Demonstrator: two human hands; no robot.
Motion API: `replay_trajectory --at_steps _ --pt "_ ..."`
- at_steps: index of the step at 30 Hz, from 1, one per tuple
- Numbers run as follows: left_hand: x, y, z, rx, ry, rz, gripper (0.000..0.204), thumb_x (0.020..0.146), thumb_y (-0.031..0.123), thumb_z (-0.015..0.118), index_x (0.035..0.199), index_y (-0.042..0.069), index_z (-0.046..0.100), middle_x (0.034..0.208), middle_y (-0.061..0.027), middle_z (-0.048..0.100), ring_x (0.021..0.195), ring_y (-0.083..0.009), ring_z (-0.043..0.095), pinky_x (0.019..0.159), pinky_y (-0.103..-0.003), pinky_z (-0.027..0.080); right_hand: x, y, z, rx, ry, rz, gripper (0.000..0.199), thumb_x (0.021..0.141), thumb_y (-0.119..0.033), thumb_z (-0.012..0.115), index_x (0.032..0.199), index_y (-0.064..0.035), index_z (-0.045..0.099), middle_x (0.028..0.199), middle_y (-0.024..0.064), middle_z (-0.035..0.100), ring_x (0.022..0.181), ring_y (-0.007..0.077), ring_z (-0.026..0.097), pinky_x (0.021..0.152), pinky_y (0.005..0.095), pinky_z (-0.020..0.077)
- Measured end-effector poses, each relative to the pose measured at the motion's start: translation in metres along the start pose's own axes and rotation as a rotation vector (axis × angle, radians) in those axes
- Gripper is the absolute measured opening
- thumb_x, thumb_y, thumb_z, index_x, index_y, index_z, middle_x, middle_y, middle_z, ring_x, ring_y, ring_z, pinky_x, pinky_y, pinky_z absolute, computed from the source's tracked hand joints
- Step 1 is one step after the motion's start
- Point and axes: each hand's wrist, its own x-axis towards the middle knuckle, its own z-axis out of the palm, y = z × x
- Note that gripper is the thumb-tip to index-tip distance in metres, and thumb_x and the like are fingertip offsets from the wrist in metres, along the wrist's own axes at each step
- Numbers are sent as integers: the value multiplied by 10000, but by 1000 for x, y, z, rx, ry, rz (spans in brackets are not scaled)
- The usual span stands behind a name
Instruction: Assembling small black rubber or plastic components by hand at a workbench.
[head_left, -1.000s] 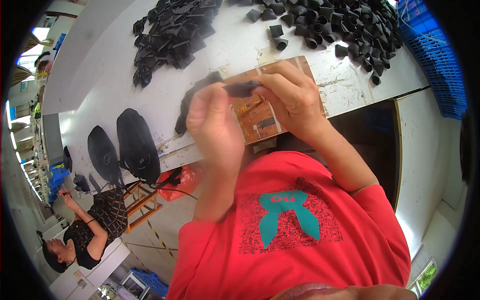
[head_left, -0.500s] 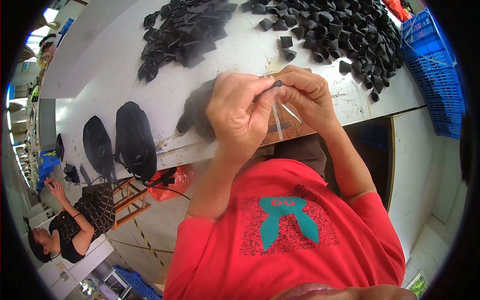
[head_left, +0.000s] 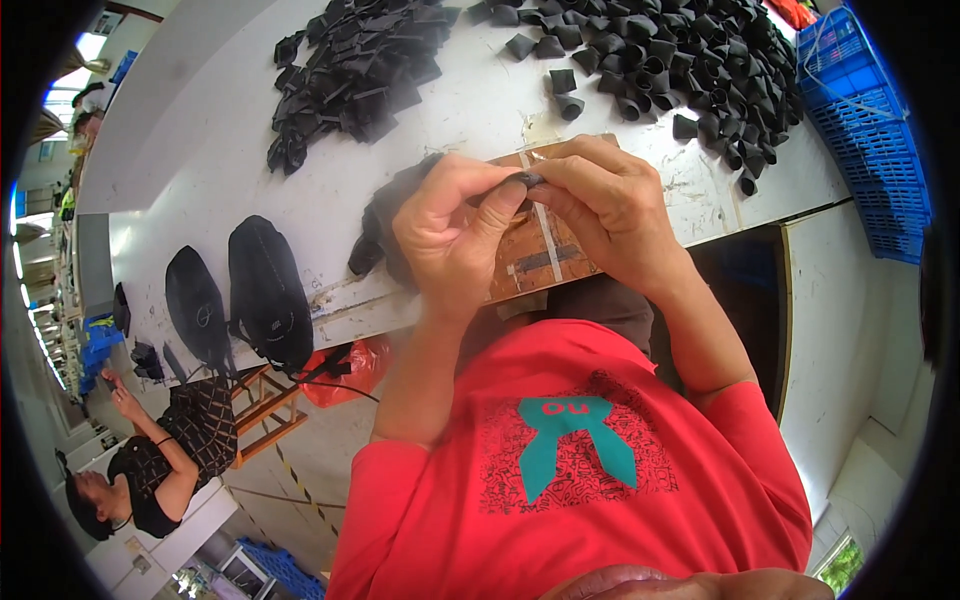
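Note:
Both hands meet over a brown wooden board (head_left: 570,262) at the near edge of the white table. My left hand (head_left: 447,235) pinches a small black fabric piece (head_left: 524,180) between thumb and forefinger. My right hand (head_left: 612,205) grips the same piece from the other side; the fingers cover most of it. Just behind my left hand lies a small heap of black fabric pieces (head_left: 385,225), partly hidden. Farther off, flat black pieces (head_left: 360,85) are heaped to the left, and curled, tube-like black pieces (head_left: 650,75) to the right.
Two black pouch-like items (head_left: 268,290) lie at the table's left. A blue plastic crate (head_left: 862,140) stands at the right edge. A red plastic bag (head_left: 350,372) and a wooden stool (head_left: 265,415) are below the table; another person (head_left: 150,465) is at the lower left.
Both hands have shifted slightly left and lower with the black fabric piece still between them. More of the wooden board shows. The other person's raised arm has lowered.

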Motion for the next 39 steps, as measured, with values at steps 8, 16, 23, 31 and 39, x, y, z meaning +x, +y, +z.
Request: replay_trajectory --at_steps 8,16,23,31,39 --pt "-6 -8 -4 277 -1 87 112 745 3 632 854 -6 608 744 -54 575 670 -99 523 618 -200 413 -9 8 23 131 156 29 70 722 -20 609 787 -31 587 645 70 485 572 203 487 496 299 392" --pt "-45 8 10 -8 118 -36 317 782 -33 529 1088 -48 450 1013 -119 526 825 -118 504 771 -250 419 -23 -28 -7 973 297 625 232 864 -190 535 710 -21 576 612 -10 548 511 48 450 468 178 353" --pt "-49 19 25 59 135 -59 129 784 -21 583 902 -38 532 862 -64 571 712 -76 527 619 -194 436 -43 -42 0 1238 148 988 192 837 -196 571 743 -30 575 643 13 553 526 58 489 467 187 399" --pt "-45 32 24 31 121 -428 40 781 -35 576 815 -48 559 717 -45 599 612 -57 547 551 -171 438 -48 -36 -3 155 236 181 212 652 26 665 842 -36 595 722 61 548 542 130 520 446 241 408" --pt "-64 8 33 101 141 -354 108 711 -64 548 769 2 485 609 -19 544 539 -36 502 459 -189 401 -51 -18 7 -413 298 -285 193 616 63 610 802 30 572 675 103 498 526 220 502 431 302 409"
